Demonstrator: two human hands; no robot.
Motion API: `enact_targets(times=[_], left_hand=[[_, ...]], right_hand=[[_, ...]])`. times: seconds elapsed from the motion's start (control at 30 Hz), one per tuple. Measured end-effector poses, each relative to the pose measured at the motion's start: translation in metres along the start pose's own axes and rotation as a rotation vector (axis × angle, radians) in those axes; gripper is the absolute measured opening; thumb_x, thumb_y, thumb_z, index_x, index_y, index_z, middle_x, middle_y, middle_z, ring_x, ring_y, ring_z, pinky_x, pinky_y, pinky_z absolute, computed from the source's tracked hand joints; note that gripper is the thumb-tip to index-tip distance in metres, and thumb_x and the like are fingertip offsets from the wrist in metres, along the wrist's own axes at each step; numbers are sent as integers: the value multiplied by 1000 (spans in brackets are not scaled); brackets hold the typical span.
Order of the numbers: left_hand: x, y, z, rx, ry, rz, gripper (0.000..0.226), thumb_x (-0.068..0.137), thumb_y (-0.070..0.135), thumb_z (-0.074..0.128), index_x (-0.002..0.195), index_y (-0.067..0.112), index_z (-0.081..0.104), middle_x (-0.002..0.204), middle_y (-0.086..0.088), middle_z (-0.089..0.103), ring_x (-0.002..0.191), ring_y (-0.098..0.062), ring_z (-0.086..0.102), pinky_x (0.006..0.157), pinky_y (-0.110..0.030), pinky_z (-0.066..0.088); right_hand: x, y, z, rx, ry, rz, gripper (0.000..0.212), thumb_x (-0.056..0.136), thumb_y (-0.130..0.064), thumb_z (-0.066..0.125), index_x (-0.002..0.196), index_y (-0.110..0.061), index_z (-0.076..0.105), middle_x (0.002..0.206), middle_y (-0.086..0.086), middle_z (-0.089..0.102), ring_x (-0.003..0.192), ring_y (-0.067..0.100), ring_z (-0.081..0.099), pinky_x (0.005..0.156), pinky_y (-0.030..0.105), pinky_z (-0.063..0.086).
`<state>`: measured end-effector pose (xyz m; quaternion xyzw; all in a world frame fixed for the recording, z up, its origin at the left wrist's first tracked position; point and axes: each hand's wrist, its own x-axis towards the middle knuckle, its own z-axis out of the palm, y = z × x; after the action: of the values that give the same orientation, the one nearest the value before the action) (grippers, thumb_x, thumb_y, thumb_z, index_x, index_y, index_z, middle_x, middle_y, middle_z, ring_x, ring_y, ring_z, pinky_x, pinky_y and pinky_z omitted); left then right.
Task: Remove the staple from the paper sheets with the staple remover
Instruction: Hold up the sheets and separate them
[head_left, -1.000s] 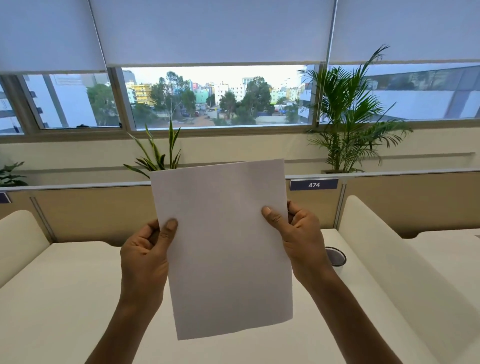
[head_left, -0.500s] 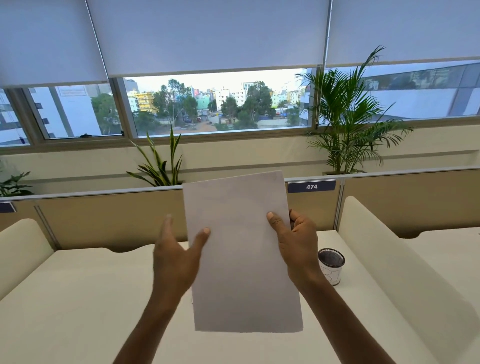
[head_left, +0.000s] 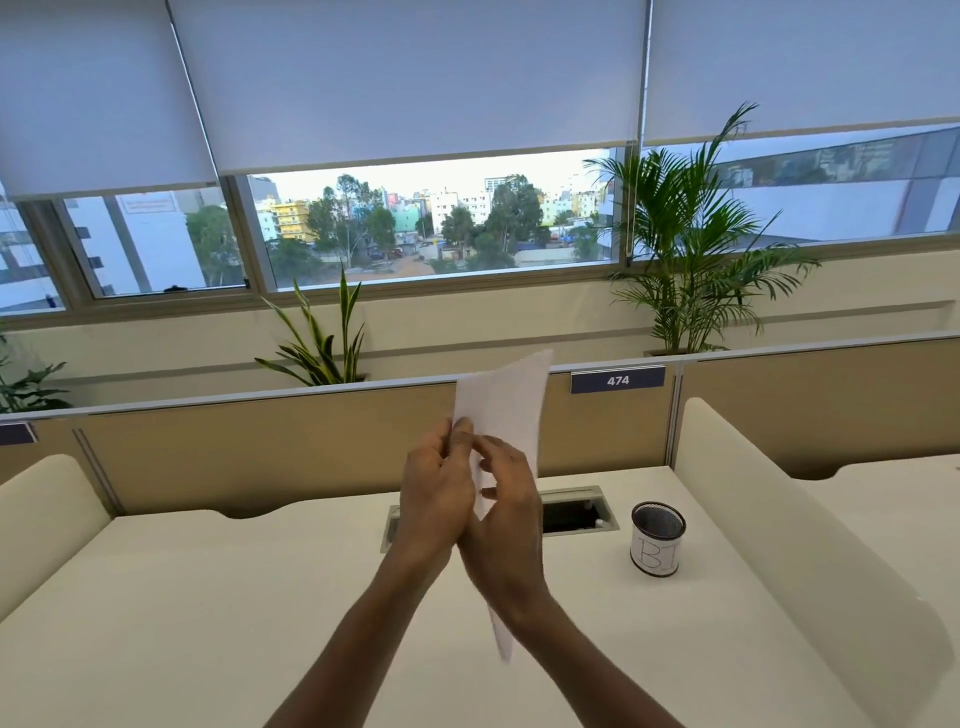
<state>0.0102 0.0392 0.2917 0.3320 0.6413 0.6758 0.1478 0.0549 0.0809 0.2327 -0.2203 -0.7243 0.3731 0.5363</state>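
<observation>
I hold the white paper sheets (head_left: 506, 410) upright in the air above the desk, turned almost edge-on to me. My left hand (head_left: 436, 488) and my right hand (head_left: 511, 514) press together on either side of the sheets, fingers pinching the left edge. The lower end of the sheets sticks out below my right wrist. No staple and no staple remover can be made out.
A black mesh pen cup (head_left: 657, 538) stands on the cream desk (head_left: 208, 623) to the right. An open cable slot (head_left: 576, 512) lies behind my hands. Beige partitions close the back and both sides; potted plants stand behind them.
The sheets have turned from facing me to nearly edge-on. My left hand moved right until both hands met at the sheets. The view has tilted down, showing the cable slot.
</observation>
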Motion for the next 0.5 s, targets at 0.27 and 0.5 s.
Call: enact_targets(times=[0.27,0.5], left_hand=[[2,13,-25,-84,49,59,26,100,34,41,98,30,66,92,2,76,87,-23,73,76,-47,60],[1,21,-44,-164,-2,52,27,100,30,41,109,22,65,90,7,76,80,-12,73,60,-24,57]], right_hand=[[28,13,-55,-62,203,35,71,76,-38,80,136,-17,47,131,3,47,123,21,47,100,46,48],[70,26,-114,483,-174,331,58,75,-39,76,123,-12,58,110,7,73,97,34,72,73,42,61]])
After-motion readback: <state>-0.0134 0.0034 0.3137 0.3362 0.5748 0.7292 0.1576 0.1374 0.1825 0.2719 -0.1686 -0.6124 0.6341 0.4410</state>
